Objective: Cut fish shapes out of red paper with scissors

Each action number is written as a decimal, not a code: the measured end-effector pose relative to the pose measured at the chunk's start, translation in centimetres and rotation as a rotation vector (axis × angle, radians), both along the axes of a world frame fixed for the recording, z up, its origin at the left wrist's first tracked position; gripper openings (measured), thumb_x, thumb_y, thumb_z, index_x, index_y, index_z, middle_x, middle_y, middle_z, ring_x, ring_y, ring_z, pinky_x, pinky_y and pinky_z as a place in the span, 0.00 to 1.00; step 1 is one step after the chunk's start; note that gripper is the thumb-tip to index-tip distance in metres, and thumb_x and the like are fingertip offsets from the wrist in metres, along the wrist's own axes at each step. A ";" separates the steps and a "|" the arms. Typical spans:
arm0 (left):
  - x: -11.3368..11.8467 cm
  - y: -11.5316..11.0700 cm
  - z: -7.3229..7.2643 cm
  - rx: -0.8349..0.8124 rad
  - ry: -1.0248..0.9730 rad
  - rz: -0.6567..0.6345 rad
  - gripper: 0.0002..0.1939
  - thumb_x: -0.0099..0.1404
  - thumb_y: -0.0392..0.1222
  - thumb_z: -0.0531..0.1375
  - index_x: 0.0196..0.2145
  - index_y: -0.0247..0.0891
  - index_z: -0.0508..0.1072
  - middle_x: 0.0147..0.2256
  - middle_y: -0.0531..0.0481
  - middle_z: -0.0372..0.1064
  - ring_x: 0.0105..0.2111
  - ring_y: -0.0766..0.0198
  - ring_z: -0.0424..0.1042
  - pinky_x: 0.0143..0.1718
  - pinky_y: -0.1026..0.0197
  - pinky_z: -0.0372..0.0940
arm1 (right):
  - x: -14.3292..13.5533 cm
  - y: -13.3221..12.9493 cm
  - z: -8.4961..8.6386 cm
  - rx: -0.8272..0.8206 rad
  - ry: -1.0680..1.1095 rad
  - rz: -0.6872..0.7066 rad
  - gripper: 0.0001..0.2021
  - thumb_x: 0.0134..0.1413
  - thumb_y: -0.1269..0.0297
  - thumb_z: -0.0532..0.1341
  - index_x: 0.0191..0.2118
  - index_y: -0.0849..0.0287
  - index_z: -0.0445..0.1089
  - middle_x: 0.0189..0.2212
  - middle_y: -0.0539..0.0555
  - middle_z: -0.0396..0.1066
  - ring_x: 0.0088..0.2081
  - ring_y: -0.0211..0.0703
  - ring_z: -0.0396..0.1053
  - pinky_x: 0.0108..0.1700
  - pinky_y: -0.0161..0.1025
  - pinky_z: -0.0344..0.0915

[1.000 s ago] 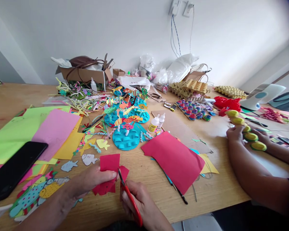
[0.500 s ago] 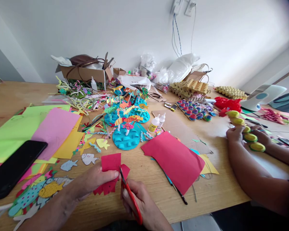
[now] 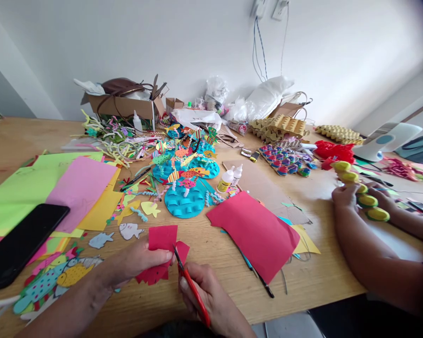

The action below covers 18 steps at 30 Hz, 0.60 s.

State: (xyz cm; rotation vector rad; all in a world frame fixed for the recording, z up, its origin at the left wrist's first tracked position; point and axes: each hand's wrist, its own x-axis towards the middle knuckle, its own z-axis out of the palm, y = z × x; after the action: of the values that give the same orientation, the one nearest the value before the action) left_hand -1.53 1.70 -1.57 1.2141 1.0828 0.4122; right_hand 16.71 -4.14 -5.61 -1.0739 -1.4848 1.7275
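A piece of red paper (image 3: 162, 238) with cut edges is pinched in my left hand (image 3: 143, 258), thumb on top. Red-handled scissors (image 3: 197, 295) are gripped in my right hand (image 3: 206, 291), just right of the left one. Their dark blades point up and left and lie against the paper at a slit between two parts of it. A larger red sheet (image 3: 255, 234) rests on the table to the right of my hands. White and blue paper fish (image 3: 130, 230) lie just beyond my left hand.
At left are a black phone (image 3: 26, 244) and coloured sheets (image 3: 81, 188). Glue bottles (image 3: 225, 180) and a blue paper model (image 3: 185, 202) stand ahead. On the right, another person's hands (image 3: 347, 195) hold yellow-green cups (image 3: 368, 201).
The scissors and my right hand have shifted very slightly, with the blades still at the red paper. The view has moved a little. The other person's hands look nearly the same.
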 end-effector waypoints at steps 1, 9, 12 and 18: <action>0.0 0.1 0.2 -0.001 0.009 -0.013 0.10 0.52 0.48 0.57 0.27 0.38 0.71 0.25 0.52 0.69 0.29 0.60 0.67 0.31 0.62 0.61 | 0.1 0.1 0.1 0.025 -0.027 0.012 0.21 0.60 0.49 0.50 0.23 0.58 0.52 0.17 0.44 0.50 0.19 0.30 0.46 0.19 0.29 0.45; -0.3 0.6 0.9 0.016 0.094 -0.165 0.10 0.53 0.48 0.55 0.24 0.38 0.67 0.22 0.56 0.63 0.25 0.64 0.62 0.26 0.64 0.56 | 0.8 0.5 0.6 0.227 -0.265 0.030 0.16 0.59 0.64 0.53 0.21 0.59 0.51 0.19 0.43 0.47 0.22 0.31 0.46 0.22 0.30 0.44; -0.3 0.8 1.2 0.009 0.111 -0.204 0.09 0.53 0.45 0.54 0.22 0.38 0.65 0.20 0.58 0.60 0.22 0.67 0.58 0.23 0.65 0.52 | 1.0 0.6 0.7 0.266 -0.311 0.045 0.15 0.58 0.65 0.54 0.22 0.59 0.51 0.19 0.43 0.49 0.22 0.31 0.47 0.22 0.29 0.45; -0.8 1.3 1.0 0.006 0.092 -0.253 0.06 0.52 0.43 0.56 0.25 0.39 0.69 0.23 0.57 0.66 0.26 0.64 0.63 0.26 0.66 0.58 | 1.4 0.9 0.9 0.283 -0.313 0.084 0.15 0.57 0.66 0.54 0.22 0.59 0.52 0.18 0.43 0.49 0.22 0.30 0.47 0.22 0.29 0.45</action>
State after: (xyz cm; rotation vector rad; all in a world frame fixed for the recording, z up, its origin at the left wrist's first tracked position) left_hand -2.36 2.99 -0.54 1.3665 0.9903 0.1671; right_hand 18.11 -3.24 -4.74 -1.1803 -1.9257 1.3911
